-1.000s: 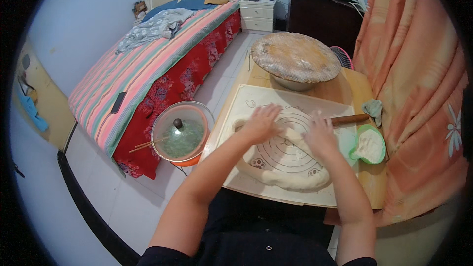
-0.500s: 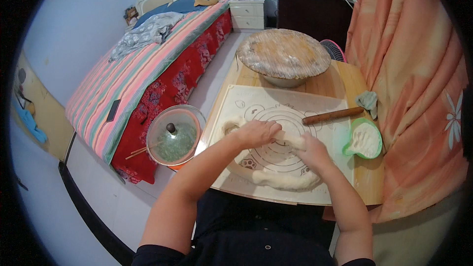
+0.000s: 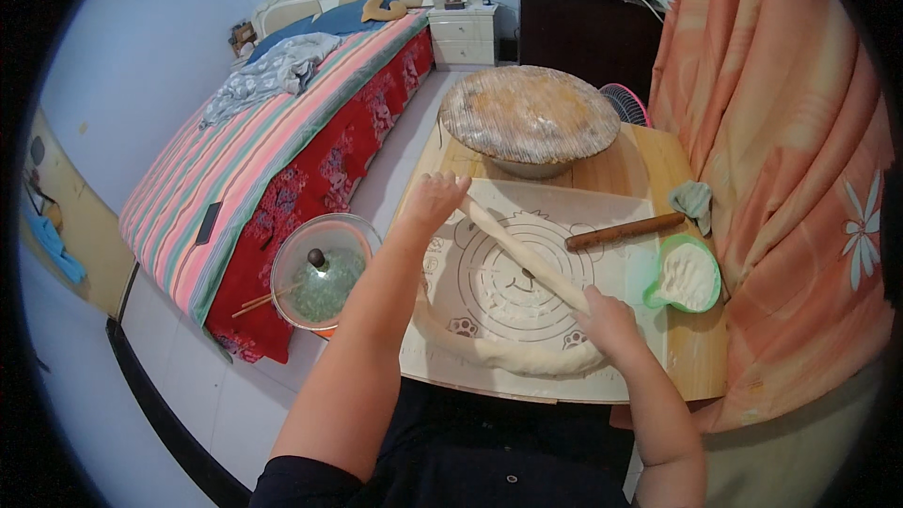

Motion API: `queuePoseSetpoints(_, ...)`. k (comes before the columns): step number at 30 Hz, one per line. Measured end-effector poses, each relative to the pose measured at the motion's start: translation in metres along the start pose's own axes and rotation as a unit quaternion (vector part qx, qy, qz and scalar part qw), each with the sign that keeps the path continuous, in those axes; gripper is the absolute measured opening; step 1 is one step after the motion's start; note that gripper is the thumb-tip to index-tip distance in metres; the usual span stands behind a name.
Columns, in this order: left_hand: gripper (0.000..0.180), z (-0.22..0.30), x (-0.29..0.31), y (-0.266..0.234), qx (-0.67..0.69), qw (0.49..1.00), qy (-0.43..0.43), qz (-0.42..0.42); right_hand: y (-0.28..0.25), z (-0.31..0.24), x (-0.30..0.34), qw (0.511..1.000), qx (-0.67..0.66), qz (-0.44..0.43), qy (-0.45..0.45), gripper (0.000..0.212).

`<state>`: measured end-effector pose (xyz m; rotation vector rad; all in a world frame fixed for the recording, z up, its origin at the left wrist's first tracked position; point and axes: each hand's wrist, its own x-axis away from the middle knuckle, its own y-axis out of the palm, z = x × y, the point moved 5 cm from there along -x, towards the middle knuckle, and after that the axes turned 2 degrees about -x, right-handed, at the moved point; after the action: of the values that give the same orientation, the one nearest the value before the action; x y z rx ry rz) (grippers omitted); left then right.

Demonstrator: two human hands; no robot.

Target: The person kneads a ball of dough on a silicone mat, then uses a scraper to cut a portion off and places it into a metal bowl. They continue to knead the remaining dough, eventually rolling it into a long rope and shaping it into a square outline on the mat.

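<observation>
A long rope of pale dough (image 3: 522, 253) stretches diagonally between my hands over a printed kneading mat (image 3: 628, 334). My left hand (image 3: 442, 199) is closed around its far left end, near the mat's top left corner. Around the lower right end my right hand (image 3: 607, 325) is closed as well. More dough curves along the mat's left side and near edge in a thick roll; whether it joins the stretched part is hidden by my left arm. A wooden rolling pin (image 3: 625, 230) lies to the right of the dough.
A green scoop of flour (image 3: 689, 275) and a crumpled cloth (image 3: 693, 202) sit at the table's right. Behind the mat stands a large covered bowl (image 3: 529, 118). A glass-lidded pot (image 3: 324, 273) with chopsticks (image 3: 252, 305) is left of the table. An orange curtain (image 3: 771, 179) hangs at right.
My left hand has moved away to the far left and my right hand slightly nearer me. The dough between them has gone from a short piece to a long, thinner rope.
</observation>
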<state>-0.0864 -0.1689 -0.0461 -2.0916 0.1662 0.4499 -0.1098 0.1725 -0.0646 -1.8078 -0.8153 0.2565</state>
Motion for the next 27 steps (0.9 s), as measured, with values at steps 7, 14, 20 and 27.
queuePoseSetpoints(7,0.048,0.004,0.026,-0.002,0.159,0.986,-0.016,-0.043,-0.003,-0.011,0.006,0.994,-0.001,0.099,-0.037,0.05)
queuePoseSetpoints(14,0.062,0.114,0.131,-0.105,0.527,0.806,0.213,-0.166,0.025,-0.057,0.066,0.941,0.043,0.018,-0.335,0.062)
queuePoseSetpoints(20,0.04,0.121,0.182,-0.125,0.508,0.839,0.136,-0.14,0.035,-0.045,0.06,0.956,0.011,-0.041,-0.289,0.046)
queuePoseSetpoints(27,0.043,0.073,0.192,-0.119,0.366,0.878,0.279,-0.135,0.011,-0.036,0.066,0.94,0.121,-0.111,-0.3,0.034)
